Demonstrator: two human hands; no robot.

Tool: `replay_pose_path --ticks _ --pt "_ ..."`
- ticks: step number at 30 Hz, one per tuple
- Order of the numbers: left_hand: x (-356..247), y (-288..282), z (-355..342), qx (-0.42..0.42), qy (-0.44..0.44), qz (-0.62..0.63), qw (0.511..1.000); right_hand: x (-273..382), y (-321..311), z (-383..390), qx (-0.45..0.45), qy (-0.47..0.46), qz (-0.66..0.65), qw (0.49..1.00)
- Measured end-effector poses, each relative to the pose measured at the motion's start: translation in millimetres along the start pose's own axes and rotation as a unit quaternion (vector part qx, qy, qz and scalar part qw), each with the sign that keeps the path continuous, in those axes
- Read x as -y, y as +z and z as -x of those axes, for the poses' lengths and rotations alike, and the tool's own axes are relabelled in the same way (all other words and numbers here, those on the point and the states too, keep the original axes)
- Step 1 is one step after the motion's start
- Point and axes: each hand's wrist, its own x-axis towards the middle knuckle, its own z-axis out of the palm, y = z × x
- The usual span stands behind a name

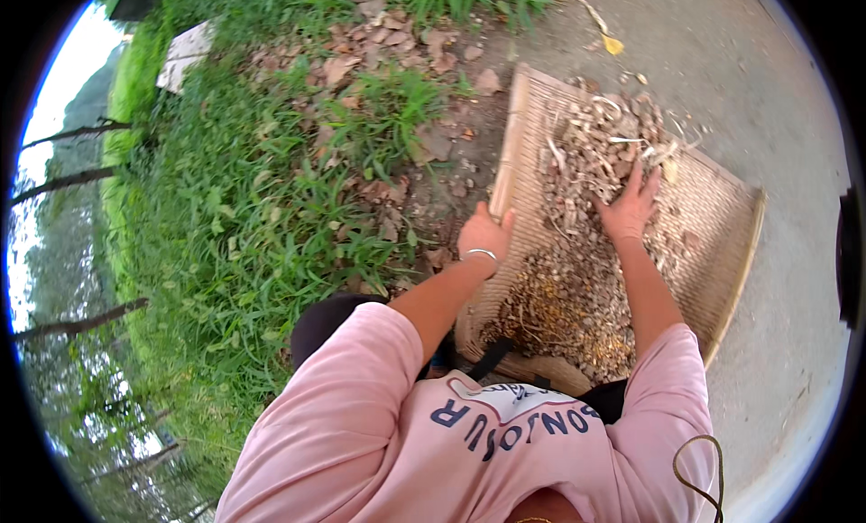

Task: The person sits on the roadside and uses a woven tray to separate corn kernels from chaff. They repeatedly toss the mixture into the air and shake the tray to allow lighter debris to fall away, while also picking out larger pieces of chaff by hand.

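Observation:
A wide woven winnowing basket (717, 221) lies tilted in front of me, its near end close to my body. My left hand (485, 234), a silver bangle on its wrist, is closed round the basket's left rim. Fingers spread, my right hand (631, 207) rests on the dry chaff (595, 130), a heap of pale husks, stalks and brown bits in the far half. Nearer to me lies a layer of yellow and brown grain (532, 311) mixed with small debris. My right forearm hides part of this layer.
Green grass (271, 225) and fallen dry leaves (397, 40) cover the ground on the left. Grey pavement (740, 81) runs along the far and right sides. A yellow leaf (613, 46) lies on it beyond the basket. Thin trunks (81, 323) stand at the far left.

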Motion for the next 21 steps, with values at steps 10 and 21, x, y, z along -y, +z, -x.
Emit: replay_pose_path --ticks 10,21 --pt "7.5 -10.0 -4.2 0.03 -0.006 0.019 0.999 -29.4 24.4 -9.9 -0.138 -0.057 -0.202 0.968" --pt "8.2 11.0 -9.8 -0.01 0.004 -0.006 1.0 275.9 -44.8 -84.6 0.1 0.071 -0.772 0.624"
